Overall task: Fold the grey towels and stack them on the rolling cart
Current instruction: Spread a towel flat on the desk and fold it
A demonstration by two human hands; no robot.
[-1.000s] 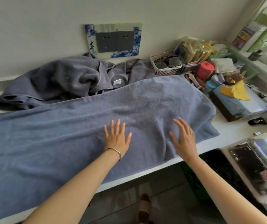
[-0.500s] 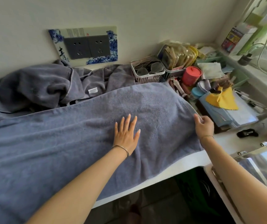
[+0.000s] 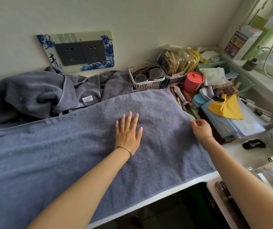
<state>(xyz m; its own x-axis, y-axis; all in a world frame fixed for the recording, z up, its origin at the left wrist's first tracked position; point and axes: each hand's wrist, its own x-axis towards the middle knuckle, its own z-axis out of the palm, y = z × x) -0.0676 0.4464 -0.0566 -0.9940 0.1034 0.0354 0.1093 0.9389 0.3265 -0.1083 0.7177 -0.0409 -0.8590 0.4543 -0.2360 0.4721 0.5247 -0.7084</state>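
A blue-grey terry towel (image 3: 66, 154) lies spread flat lengthwise along the white table (image 3: 165, 194), its hem even. The left hand (image 3: 128, 134) presses it with straight, splayed fingers. The right hand (image 3: 201, 128) pinches its right edge. More grey towels (image 3: 33, 95) lie crumpled behind, against the wall.

**Clutter along the wall**

Beyond the fingers (image 3: 129, 117) of the left hand (image 3: 128, 131) and off to their left, a double socket plate (image 3: 81, 52) hangs on the wall, its border blue-flowered. Past the fingers (image 3: 193, 123) of the right hand (image 3: 201, 128) are a pink basket (image 3: 146, 85) of spectacles, a red lidded tub (image 3: 193, 82) and a yellow cloth (image 3: 226, 108) lying on blue folders (image 3: 221, 126). To their right, nearer the counter edge, lies a black clip (image 3: 253, 144).
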